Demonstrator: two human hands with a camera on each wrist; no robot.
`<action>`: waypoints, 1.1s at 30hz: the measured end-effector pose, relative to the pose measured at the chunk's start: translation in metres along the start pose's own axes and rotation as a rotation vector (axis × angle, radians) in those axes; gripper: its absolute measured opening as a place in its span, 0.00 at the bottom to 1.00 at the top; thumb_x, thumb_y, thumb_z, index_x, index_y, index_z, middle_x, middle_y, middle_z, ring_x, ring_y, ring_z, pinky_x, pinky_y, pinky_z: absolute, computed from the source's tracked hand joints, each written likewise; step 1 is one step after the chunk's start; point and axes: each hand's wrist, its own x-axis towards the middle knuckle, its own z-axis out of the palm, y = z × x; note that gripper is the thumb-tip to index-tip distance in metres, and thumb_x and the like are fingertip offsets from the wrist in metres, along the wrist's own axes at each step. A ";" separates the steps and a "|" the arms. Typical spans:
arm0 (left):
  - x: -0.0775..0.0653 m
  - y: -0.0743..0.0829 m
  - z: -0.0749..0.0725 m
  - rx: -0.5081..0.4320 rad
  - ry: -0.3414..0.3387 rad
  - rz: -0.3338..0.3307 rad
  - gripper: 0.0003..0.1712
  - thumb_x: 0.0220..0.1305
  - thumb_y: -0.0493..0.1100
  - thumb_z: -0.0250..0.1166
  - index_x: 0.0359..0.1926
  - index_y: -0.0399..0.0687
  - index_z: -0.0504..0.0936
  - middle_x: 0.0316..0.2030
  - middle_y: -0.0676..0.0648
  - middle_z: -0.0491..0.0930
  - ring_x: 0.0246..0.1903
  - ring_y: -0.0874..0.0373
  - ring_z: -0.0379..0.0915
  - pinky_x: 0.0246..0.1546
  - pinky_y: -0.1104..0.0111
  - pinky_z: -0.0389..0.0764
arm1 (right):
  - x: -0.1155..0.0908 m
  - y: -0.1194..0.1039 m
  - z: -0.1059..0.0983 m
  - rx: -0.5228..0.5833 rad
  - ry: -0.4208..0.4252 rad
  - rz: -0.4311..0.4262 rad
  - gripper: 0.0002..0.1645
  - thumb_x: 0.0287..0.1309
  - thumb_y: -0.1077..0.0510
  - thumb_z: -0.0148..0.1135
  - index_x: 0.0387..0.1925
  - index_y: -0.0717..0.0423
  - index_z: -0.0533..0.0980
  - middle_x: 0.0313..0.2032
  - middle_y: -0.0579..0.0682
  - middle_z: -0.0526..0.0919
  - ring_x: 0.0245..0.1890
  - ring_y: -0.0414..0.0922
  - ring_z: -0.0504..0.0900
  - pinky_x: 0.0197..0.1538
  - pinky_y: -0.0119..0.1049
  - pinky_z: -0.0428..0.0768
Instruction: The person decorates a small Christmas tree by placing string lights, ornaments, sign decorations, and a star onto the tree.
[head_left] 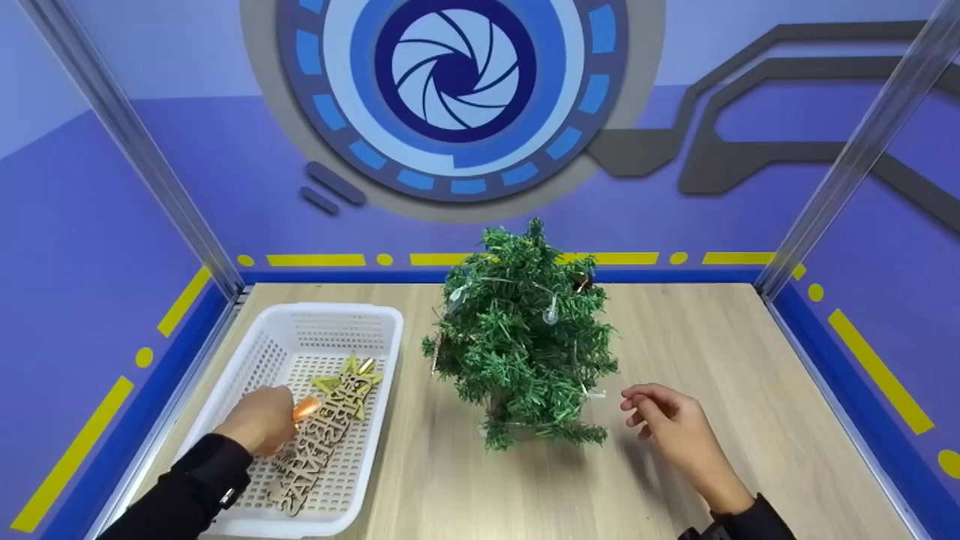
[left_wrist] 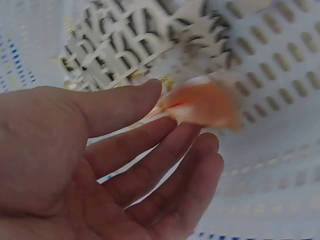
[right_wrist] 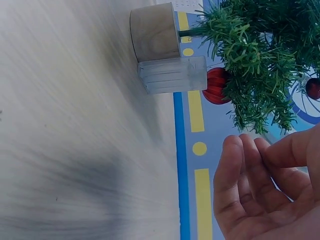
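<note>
My left hand [head_left: 262, 420] reaches into a white plastic basket [head_left: 394, 360]. In the left wrist view its thumb and forefinger pinch the narrow part of a shiny orange bow [left_wrist: 207, 105], slightly blurred. Beneath lies a wooden "Merry Christmas" letter sign [head_left: 324, 439], with a yellow star [head_left: 328, 385] partly under it. A small green artificial Christmas tree [head_left: 517, 352] stands upright on the table. Just right of the tree, my right hand [head_left: 679, 427] hovers with loosely bent fingers and holds nothing.
String-light bulbs [head_left: 550, 311] hang on the tree. In the right wrist view, a red bauble [right_wrist: 216, 86] and a clear plastic box [right_wrist: 175, 75] sit near its round wooden base [right_wrist: 155, 32]. Patterned blue panels [head_left: 225, 187] enclose the wooden table [head_left: 675, 330].
</note>
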 end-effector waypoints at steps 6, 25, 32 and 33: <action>0.003 -0.007 0.006 0.034 0.058 0.020 0.06 0.51 0.28 0.63 0.23 0.40 0.76 0.20 0.46 0.77 0.19 0.52 0.72 0.17 0.65 0.75 | 0.000 0.004 0.004 0.010 0.004 0.001 0.12 0.72 0.59 0.52 0.47 0.55 0.81 0.43 0.60 0.85 0.35 0.48 0.85 0.38 0.43 0.86; -0.007 -0.015 0.008 0.013 0.037 -0.024 0.08 0.48 0.34 0.68 0.27 0.44 0.76 0.24 0.47 0.78 0.24 0.52 0.73 0.23 0.63 0.75 | -0.004 0.009 -0.004 0.008 -0.014 0.005 0.13 0.72 0.59 0.52 0.49 0.56 0.80 0.43 0.62 0.84 0.36 0.49 0.86 0.38 0.41 0.86; -0.002 -0.010 0.007 0.038 0.041 -0.010 0.05 0.47 0.35 0.71 0.27 0.43 0.82 0.25 0.46 0.81 0.25 0.52 0.75 0.24 0.60 0.79 | -0.004 0.009 -0.006 0.015 -0.004 0.001 0.12 0.73 0.59 0.52 0.49 0.55 0.80 0.44 0.63 0.84 0.36 0.49 0.85 0.37 0.40 0.85; -0.002 -0.010 0.008 0.041 0.038 -0.009 0.05 0.48 0.34 0.70 0.25 0.43 0.81 0.24 0.46 0.80 0.23 0.52 0.74 0.22 0.61 0.78 | -0.004 0.009 -0.006 0.013 -0.004 -0.001 0.12 0.72 0.59 0.52 0.49 0.56 0.80 0.44 0.63 0.84 0.36 0.49 0.85 0.37 0.39 0.85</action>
